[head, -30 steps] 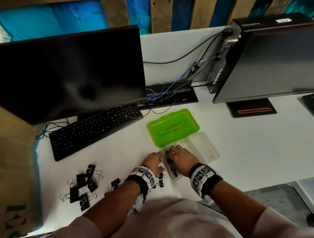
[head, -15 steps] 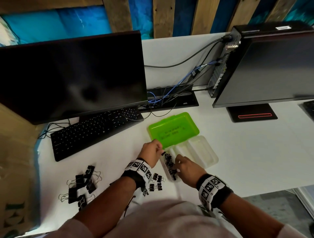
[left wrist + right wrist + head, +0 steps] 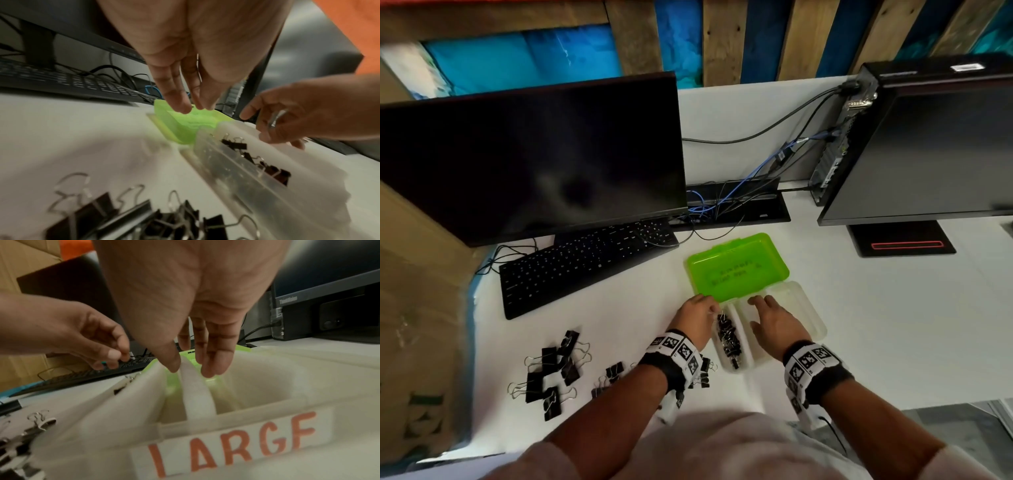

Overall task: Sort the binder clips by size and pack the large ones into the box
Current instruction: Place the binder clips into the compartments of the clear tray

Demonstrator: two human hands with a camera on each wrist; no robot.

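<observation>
A translucent box (image 3: 815, 315) lies open with its green lid (image 3: 736, 267) folded back. Its narrow left compartment holds several small black clips (image 3: 727, 337). My left hand (image 3: 710, 306) hovers at that compartment's far end, thumb and fingertips pinched together on what looks like a small clip's wire. My right hand (image 3: 760, 301) reaches over the wider compartment marked LARGE (image 3: 232, 449), fingers straight and holding nothing. Its fingertips (image 3: 216, 369) straddle the box's divider (image 3: 197, 395). Large black clips (image 3: 551, 373) lie in a pile on the table at the left.
Smaller loose clips (image 3: 613, 373) lie by my left wrist. A keyboard (image 3: 585, 263) and a dark monitor (image 3: 534, 161) stand behind on the left, with a second monitor (image 3: 935, 154) and cables (image 3: 722, 205) at the right. The table's front edge is close to my body.
My left hand went from the loose clips by the box up to the far end of the small compartment. My right hand moved from that compartment over to the large one.
</observation>
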